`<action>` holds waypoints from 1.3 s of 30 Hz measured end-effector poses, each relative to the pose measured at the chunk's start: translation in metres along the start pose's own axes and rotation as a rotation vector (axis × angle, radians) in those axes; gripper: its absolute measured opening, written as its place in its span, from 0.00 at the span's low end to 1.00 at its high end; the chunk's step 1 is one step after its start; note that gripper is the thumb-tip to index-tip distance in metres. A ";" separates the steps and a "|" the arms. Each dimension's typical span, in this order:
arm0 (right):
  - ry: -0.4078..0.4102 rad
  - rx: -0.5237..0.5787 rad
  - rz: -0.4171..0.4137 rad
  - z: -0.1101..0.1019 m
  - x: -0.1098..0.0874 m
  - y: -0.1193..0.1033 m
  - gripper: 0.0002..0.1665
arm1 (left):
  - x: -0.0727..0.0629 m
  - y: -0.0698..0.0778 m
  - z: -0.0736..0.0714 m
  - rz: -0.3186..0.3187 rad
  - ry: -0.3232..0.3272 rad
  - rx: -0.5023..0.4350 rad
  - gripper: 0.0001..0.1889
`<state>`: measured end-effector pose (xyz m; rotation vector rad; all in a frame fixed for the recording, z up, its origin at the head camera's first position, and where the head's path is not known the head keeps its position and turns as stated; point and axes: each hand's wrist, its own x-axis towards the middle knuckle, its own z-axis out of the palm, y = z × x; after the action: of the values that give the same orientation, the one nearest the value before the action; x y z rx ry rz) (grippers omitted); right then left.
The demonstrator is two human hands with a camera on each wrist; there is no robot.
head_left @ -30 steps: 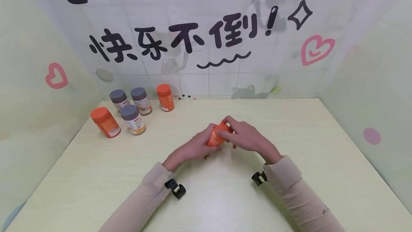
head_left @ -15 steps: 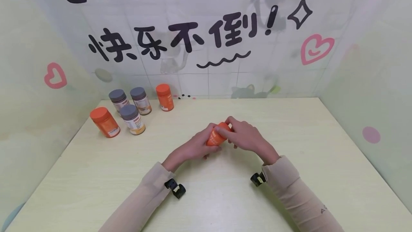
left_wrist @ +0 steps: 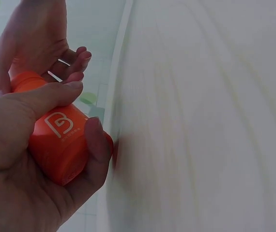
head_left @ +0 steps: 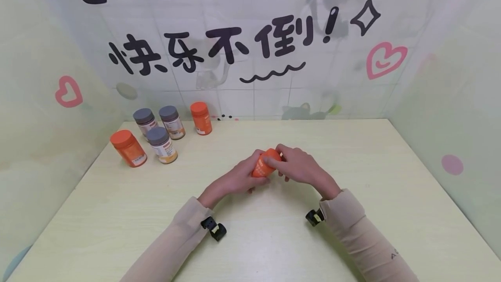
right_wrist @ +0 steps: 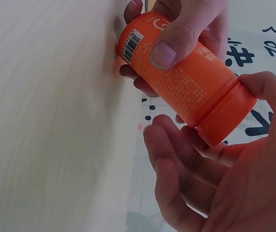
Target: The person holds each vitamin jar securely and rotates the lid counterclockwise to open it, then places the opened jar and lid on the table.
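An orange bottle [head_left: 263, 166] with white print is held tilted over the middle of the table. My left hand [head_left: 245, 175] wraps around its body, thumb on one side and fingers on the other. At the other end, my right hand [head_left: 300, 165] pinches the orange screw cap [right_wrist: 227, 116] between thumb and index finger. Its other fingers curl loosely below. The cap sits on the bottle's neck, and a thin seam shows between them in the right wrist view. A barcode label [right_wrist: 132, 46] is near the bottle's base, and a white logo [left_wrist: 59, 124] shows in the left wrist view.
At the back left stand three jars with grey lids, the front one [head_left: 162, 146] nearest me. An orange bottle [head_left: 129, 149] is left of them and another orange bottle [head_left: 201, 119] right. White printed walls [head_left: 250, 95] enclose the pale table [head_left: 352, 156].
My right hand's fingers have shifted slightly around the cap. The left hand and the bottle stay almost where they were, and the other bottles and jars have not moved.
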<state>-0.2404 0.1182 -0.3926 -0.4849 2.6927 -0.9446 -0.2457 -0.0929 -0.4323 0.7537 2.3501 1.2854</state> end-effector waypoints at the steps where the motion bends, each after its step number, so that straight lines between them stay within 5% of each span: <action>1: -0.003 0.006 -0.008 0.000 0.000 0.000 0.23 | 0.000 0.000 0.000 0.000 0.001 0.000 0.30; 13: -0.023 0.035 -0.083 -0.002 0.000 0.002 0.23 | 0.002 0.000 0.001 -0.011 0.003 0.006 0.29; 29: 0.052 -0.025 0.052 -0.005 -0.001 0.002 0.35 | 0.001 0.003 -0.002 -0.023 -0.008 -0.007 0.31; 39: 0.022 -0.004 0.008 -0.006 -0.002 -0.001 0.23 | 0.000 0.003 -0.001 -0.031 0.003 -0.008 0.31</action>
<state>-0.2408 0.1215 -0.3871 -0.4672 2.7144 -0.9482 -0.2457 -0.0922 -0.4296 0.7108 2.3479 1.2838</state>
